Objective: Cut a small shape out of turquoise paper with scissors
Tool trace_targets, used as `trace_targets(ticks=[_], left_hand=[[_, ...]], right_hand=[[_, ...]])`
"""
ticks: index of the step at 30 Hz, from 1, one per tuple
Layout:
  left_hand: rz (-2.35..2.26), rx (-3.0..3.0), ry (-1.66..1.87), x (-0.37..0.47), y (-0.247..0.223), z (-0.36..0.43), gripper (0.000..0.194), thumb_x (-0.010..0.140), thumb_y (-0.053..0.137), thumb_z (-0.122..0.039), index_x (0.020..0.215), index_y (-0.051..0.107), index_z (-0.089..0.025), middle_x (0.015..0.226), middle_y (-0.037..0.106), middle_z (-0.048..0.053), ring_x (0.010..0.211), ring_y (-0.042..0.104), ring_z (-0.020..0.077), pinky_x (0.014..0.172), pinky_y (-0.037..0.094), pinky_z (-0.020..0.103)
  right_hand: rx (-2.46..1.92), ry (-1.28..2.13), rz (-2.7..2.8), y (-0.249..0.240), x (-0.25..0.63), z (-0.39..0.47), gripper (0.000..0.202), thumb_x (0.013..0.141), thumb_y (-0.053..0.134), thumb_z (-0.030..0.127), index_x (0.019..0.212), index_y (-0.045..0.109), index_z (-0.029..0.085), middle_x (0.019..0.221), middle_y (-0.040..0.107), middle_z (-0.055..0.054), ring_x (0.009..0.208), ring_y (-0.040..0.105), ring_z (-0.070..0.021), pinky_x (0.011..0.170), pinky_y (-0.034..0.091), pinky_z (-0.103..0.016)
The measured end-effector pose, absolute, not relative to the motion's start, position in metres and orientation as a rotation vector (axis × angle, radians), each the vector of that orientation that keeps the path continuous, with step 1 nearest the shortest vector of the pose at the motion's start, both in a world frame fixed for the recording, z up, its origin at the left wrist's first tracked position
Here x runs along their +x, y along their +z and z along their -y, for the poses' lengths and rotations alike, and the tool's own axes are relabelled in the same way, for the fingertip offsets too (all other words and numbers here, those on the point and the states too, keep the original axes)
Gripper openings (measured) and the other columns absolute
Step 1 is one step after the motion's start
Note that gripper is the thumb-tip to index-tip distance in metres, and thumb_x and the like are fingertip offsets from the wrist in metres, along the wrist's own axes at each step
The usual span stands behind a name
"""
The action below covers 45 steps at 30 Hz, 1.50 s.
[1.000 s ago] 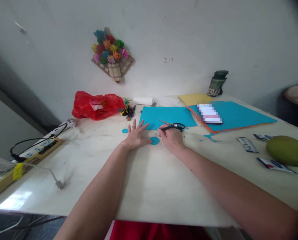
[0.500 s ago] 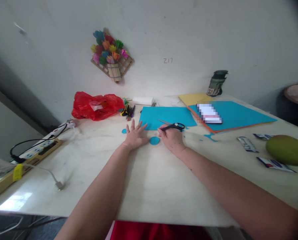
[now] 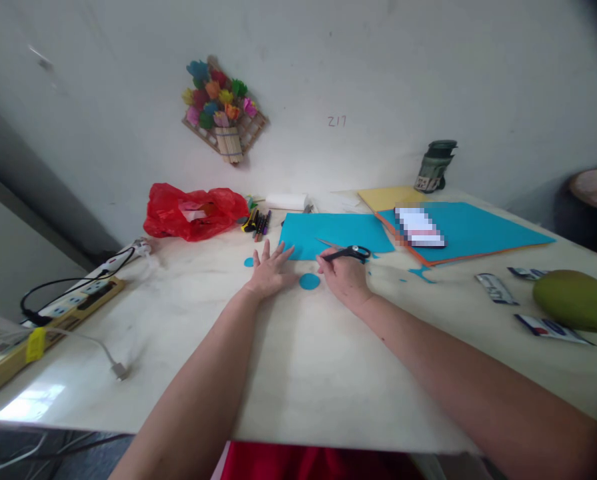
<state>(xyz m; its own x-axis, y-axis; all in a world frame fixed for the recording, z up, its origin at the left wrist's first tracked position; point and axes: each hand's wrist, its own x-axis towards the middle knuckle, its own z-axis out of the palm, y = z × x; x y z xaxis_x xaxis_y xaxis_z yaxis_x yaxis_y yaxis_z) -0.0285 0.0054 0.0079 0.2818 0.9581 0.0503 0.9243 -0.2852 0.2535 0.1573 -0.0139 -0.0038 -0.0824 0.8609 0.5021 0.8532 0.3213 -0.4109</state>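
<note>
Fingers spread, my left hand [image 3: 269, 273] lies on the table between a small blue paper disc [image 3: 249, 263] and a larger blue paper circle [image 3: 309, 281]. Its fingertips are at the left corner of a blue paper sheet [image 3: 335, 230]. My right hand [image 3: 345, 277] is closed around black-handled scissors [image 3: 349, 252], just right of the larger circle. The scissors' thin blade points left over the sheet; the exact grip is partly hidden. Small blue scraps [image 3: 421, 274] are scattered to the right.
At left are a red plastic bag [image 3: 193, 213], several markers [image 3: 262, 225] and a power strip [image 3: 78, 300] with cables. On the right are a phone [image 3: 421, 228] on stacked coloured paper [image 3: 483, 230], a bottle [image 3: 435, 167], small packets [image 3: 495, 289] and a green mango-like fruit [image 3: 575, 300].
</note>
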Motion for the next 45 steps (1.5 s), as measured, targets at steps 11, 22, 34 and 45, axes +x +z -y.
trace_targets(ticks=[11,22,34,45], left_hand=[[-1.852,2.367,0.380,-0.025,0.004,-0.005,0.073,0.070,0.047,-0.063,0.135,0.032,-0.032,0.145,0.021,-0.002,0.133,-0.008,0.0301,0.102,-0.005,0.058],[-1.664,2.554,0.493,-0.024,0.012,0.003,0.068,0.065,0.053,-0.065,0.126,0.044,-0.036,0.145,0.021,-0.003,0.133,-0.006,0.0321,0.101,-0.007,0.059],[-1.474,2.577,0.411,-0.019,0.009,0.000,0.043,0.059,0.063,-0.057,0.090,0.065,-0.026,0.145,0.021,-0.002,0.133,-0.003,0.0340,0.102,0.000,0.058],[-1.609,2.530,0.477,-0.014,0.002,0.000,0.050,0.056,0.059,-0.066,0.082,0.060,-0.023,0.143,0.027,0.002,0.134,0.002,0.0318,0.102,0.001,0.059]], right_hand=[[-1.505,0.025,1.905,-0.005,0.157,0.013,0.029,0.086,0.040,0.036,0.088,0.062,0.018,0.069,0.069,-0.006,0.071,0.064,-0.0195,0.058,0.038,-0.026],[-1.556,-0.002,1.897,0.001,0.157,0.018,0.033,0.088,0.035,0.036,0.091,0.062,0.017,0.069,0.068,-0.007,0.073,0.063,-0.0183,0.061,0.039,-0.025],[-1.666,-0.008,2.038,0.004,0.150,0.024,0.036,0.089,0.031,0.035,0.102,0.058,0.015,0.078,0.069,-0.009,0.074,0.064,-0.0211,0.060,0.040,-0.027],[-1.428,0.212,1.924,-0.006,0.155,0.010,0.029,0.085,0.042,0.038,0.091,0.063,0.020,0.075,0.069,-0.005,0.073,0.064,-0.0171,0.062,0.043,-0.024]])
